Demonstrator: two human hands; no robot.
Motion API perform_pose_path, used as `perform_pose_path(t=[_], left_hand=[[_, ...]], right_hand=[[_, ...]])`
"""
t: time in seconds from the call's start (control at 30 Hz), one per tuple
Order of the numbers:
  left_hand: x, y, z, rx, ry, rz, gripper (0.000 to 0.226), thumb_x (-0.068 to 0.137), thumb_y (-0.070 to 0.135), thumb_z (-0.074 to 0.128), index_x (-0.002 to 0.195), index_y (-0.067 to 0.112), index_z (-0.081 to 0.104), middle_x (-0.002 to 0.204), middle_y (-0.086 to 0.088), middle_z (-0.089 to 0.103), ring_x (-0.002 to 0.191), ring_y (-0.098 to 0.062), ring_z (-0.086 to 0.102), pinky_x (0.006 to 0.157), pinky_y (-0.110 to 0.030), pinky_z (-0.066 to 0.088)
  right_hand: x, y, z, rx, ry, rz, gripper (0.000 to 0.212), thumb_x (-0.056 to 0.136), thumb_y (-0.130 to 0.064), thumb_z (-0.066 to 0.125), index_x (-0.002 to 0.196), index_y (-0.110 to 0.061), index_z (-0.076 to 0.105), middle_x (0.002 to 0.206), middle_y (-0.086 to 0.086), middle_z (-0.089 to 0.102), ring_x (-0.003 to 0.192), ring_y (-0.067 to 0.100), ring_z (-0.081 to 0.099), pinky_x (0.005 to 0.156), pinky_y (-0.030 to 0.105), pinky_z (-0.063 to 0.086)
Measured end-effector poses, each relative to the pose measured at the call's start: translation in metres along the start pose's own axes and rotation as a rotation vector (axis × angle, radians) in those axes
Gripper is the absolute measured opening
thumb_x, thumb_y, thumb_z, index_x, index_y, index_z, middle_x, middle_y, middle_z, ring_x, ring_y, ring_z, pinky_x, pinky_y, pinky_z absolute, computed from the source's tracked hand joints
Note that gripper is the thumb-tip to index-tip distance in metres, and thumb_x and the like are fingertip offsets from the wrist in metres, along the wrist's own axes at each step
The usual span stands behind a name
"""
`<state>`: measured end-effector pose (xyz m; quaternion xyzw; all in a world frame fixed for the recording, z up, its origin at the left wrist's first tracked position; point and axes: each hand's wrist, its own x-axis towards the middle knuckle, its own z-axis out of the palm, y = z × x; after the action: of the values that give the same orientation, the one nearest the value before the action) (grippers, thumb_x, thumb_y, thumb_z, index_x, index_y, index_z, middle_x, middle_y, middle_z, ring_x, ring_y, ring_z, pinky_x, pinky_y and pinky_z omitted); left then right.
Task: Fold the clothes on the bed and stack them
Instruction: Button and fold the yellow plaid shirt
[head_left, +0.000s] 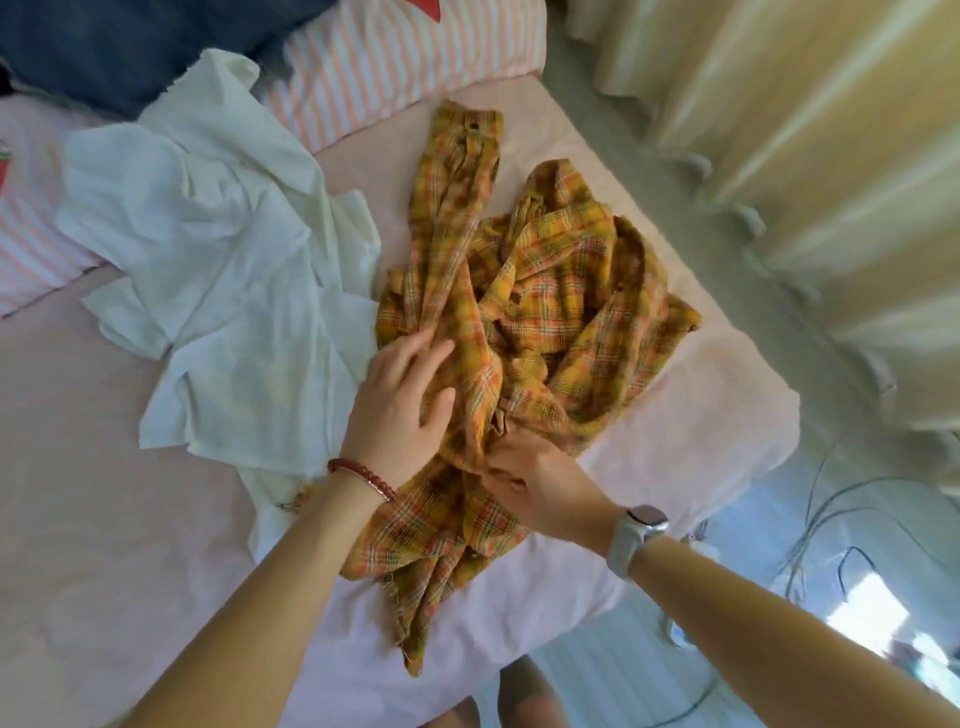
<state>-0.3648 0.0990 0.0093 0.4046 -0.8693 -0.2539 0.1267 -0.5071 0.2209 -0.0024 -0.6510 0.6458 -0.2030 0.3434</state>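
While the left hand presses flat on the crumpled yellow plaid shirt, the right hand pinches its near folds; its sleeve runs far.

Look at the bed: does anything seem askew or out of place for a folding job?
Yes. The plaid shirt lies twisted and bunched, one sleeve trailing toward the pillow. The white shirt sprawls crumpled beside it. Neither is folded; both hands, left and right, are on the plaid one.
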Motion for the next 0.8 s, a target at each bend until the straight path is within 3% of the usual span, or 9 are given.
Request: perform_pose_path(t=[0.07,0.13,0.23,0.3,0.43,0.53,0.6,0.7,0.8], left_hand=[[0.008,0.004,0.011,0.138,-0.184,0.113,0.046,0.092,0.031,0.049,0.138,0.024,0.042,0.151,-0.001,0.028,0.140,-0.029,0.017,0.107,-0.046,0.023],[0.012,0.004,0.028,0.270,-0.444,0.108,0.046,0.094,0.043,0.038,0.140,0.034,0.035,0.156,0.008,0.013,0.143,-0.022,0.005,0.110,-0.049,0.020],[0.013,0.002,0.043,0.431,-0.617,0.000,0.038,0.094,0.045,0.038,0.125,0.028,0.050,0.151,0.005,0.024,0.135,-0.022,0.021,0.103,-0.044,0.028],[0.007,0.001,0.044,0.427,-0.545,-0.050,0.029,0.095,0.037,0.041,0.110,0.022,0.060,0.138,0.004,0.041,0.125,-0.019,0.035,0.097,-0.040,0.035],[-0.012,0.002,0.036,0.146,-0.262,0.023,0.024,0.090,0.028,0.055,0.107,0.015,0.065,0.123,0.001,0.054,0.114,-0.021,0.049,0.093,-0.039,0.045],[-0.013,0.020,0.032,0.147,-0.281,0.265,0.064,0.080,0.034,0.068,0.136,0.024,0.039,0.146,-0.005,0.035,0.131,-0.028,0.034,0.107,-0.045,0.029],[-0.008,0.035,0.036,0.242,-0.395,0.385,0.062,0.084,0.040,0.063,0.138,0.033,0.035,0.156,0.000,0.015,0.141,-0.027,0.014,0.107,-0.044,0.015],[-0.001,0.051,0.040,0.231,-0.413,0.421,0.026,0.090,0.033,0.057,0.109,0.017,0.064,0.141,-0.001,0.045,0.138,-0.022,0.027,0.111,-0.041,0.020],[-0.005,0.066,0.030,0.072,-0.234,0.426,0.020,0.084,0.024,0.065,0.086,0.004,0.066,0.080,-0.007,0.068,0.079,-0.025,0.065,0.079,-0.040,0.052]], right_hand=[[-0.014,0.013,-0.004,-0.106,0.221,0.000,0.014,0.080,-0.007,0.062,0.092,-0.003,0.070,0.091,0.011,0.066,0.083,0.031,0.060,0.072,0.042,0.051],[-0.015,0.030,-0.014,-0.257,0.336,0.158,0.039,0.079,-0.009,0.066,0.117,-0.007,0.062,0.116,0.012,0.061,0.108,0.035,0.056,0.090,0.051,0.046],[-0.012,0.058,-0.028,-0.376,0.064,0.484,0.063,0.088,-0.035,0.056,0.143,-0.020,0.030,0.144,0.003,0.041,0.137,0.025,0.027,0.111,0.049,0.016],[-0.016,0.066,-0.028,-0.359,-0.059,0.523,0.046,0.093,-0.035,0.048,0.136,-0.021,0.039,0.134,-0.001,0.051,0.128,0.024,0.036,0.107,0.043,0.022],[-0.043,0.048,-0.019,-0.207,0.085,0.205,0.016,0.090,-0.020,0.055,0.094,-0.009,0.066,0.090,0.005,0.066,0.086,0.029,0.054,0.077,0.038,0.047],[-0.067,0.036,-0.008,-0.221,0.234,0.015,0.022,0.088,-0.026,0.055,0.077,-0.010,0.068,0.069,0.000,0.062,0.071,0.022,0.055,0.063,0.030,0.048],[-0.074,0.034,-0.006,-0.167,0.336,0.023,0.020,0.085,-0.023,0.063,0.074,-0.007,0.067,0.071,0.003,0.061,0.072,0.024,0.055,0.063,0.030,0.048],[-0.079,0.037,-0.009,-0.013,0.519,0.181,0.010,0.077,-0.008,0.073,0.084,-0.001,0.069,0.091,0.011,0.058,0.084,0.019,0.052,0.075,0.021,0.045],[-0.074,0.036,-0.026,0.538,0.614,0.656,0.031,0.088,-0.022,0.062,0.115,-0.006,0.060,0.114,0.005,0.043,0.098,0.017,0.053,0.092,0.033,0.049]])
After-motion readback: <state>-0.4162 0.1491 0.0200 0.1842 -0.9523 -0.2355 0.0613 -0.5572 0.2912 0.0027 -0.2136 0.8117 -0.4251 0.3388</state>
